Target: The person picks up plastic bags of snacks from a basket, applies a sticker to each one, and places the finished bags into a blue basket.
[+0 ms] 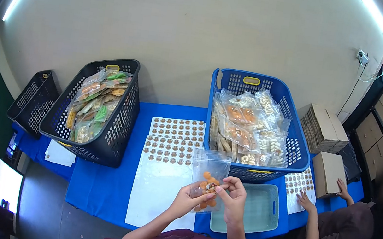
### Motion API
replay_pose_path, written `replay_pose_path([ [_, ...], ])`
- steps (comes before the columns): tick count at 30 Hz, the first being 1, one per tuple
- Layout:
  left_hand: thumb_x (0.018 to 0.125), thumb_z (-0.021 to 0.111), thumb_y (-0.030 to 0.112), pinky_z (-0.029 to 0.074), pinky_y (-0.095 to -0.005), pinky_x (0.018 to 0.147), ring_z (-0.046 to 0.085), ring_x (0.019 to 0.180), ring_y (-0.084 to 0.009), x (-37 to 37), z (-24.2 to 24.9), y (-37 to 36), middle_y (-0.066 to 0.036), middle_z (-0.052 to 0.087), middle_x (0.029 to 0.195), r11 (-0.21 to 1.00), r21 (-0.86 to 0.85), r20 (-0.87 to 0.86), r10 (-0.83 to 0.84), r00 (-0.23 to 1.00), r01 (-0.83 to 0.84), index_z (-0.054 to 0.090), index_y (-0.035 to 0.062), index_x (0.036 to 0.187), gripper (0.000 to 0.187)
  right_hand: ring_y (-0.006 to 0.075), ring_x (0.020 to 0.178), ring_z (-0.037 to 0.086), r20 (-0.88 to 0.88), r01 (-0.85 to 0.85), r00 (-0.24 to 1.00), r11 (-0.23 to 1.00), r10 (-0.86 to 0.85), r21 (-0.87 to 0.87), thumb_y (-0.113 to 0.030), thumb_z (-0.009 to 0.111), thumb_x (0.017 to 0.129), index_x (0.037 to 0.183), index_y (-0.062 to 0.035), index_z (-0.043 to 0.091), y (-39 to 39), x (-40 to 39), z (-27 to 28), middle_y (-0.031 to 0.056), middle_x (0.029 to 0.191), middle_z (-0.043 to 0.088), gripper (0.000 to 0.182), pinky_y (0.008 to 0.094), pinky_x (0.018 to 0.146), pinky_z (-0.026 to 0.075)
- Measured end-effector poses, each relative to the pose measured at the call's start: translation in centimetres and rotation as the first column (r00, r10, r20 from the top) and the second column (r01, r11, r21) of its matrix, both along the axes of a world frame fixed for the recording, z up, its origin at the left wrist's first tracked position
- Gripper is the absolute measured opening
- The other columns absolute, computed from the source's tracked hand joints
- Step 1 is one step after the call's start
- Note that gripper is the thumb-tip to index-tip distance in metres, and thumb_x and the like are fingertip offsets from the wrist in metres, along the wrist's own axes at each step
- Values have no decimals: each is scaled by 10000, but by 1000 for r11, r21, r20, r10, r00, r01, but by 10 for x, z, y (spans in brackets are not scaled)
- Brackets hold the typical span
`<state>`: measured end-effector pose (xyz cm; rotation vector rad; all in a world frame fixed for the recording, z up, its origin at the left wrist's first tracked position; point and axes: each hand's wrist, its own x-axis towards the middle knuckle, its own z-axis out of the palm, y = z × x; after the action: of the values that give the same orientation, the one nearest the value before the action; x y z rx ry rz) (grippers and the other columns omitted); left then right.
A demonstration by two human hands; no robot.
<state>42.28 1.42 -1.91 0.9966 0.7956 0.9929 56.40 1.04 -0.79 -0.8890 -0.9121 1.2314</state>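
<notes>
A clear zip-top plastic bag [212, 160] with round orange snacks inside is held upright in front of me. My left hand [184, 202] grips its left side, thumb across the front. On the bag's face is a round brown-and-white sticker [211, 188]. My right hand [233, 198] is closed at the bag's right edge, its thumb at the sticker; its fingertips are partly hidden. Below and left of the bag lies a sheet of round stickers [171, 151], its lower part bare white backing.
A blue basket [297, 155] full of bagged snacks stands behind my hands. A black basket [127, 111] of bags is at left, another black basket [34, 103] beyond. A pale green tray [261, 211] sits right. A co-worker's hand [306, 202] rests near stickers and a cardboard box [327, 171].
</notes>
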Motion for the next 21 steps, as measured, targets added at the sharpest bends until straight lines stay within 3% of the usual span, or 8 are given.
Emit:
replay_pose_path([
  [5,788,637,126,468,-222,677,592,804,-100,0,-12,6,-60,622,929,1000,-11,-21,-27,999,27,511,-12,1127,387,63,740,525,-71,16,997,1000,-16,-1,64,592,749,948,-10,485,0,3,-2,26,777,543,238,186,689,411],
  [8,790,631,120,469,-230,689,592,804,-103,-1,-18,8,-61,623,931,999,-5,-21,-36,999,36,515,-12,1118,372,60,751,509,-170,108,980,994,-102,23,68,594,745,934,-15,488,2,9,-3,19,790,522,232,184,693,404],
  [10,791,629,119,468,-234,697,592,809,-105,-2,-19,10,-61,623,932,999,-15,-36,-48,998,48,515,-13,1112,366,61,750,501,-52,144,989,989,-141,44,68,597,742,923,-17,489,0,10,1,15,791,512,227,186,696,401],
  [14,781,658,154,480,-210,587,597,740,-85,1,-7,8,-48,629,901,997,-3,-39,-78,996,78,493,15,1147,425,64,740,492,157,207,962,973,-222,103,63,605,738,909,-16,487,-7,2,3,13,787,506,222,191,703,395],
  [21,796,643,150,468,-205,608,607,777,-104,5,-4,3,-69,625,920,996,31,-27,-86,996,87,493,3,1139,402,68,736,495,225,241,939,964,-260,109,41,621,734,902,-14,494,-15,-2,4,17,764,525,217,197,700,394],
])
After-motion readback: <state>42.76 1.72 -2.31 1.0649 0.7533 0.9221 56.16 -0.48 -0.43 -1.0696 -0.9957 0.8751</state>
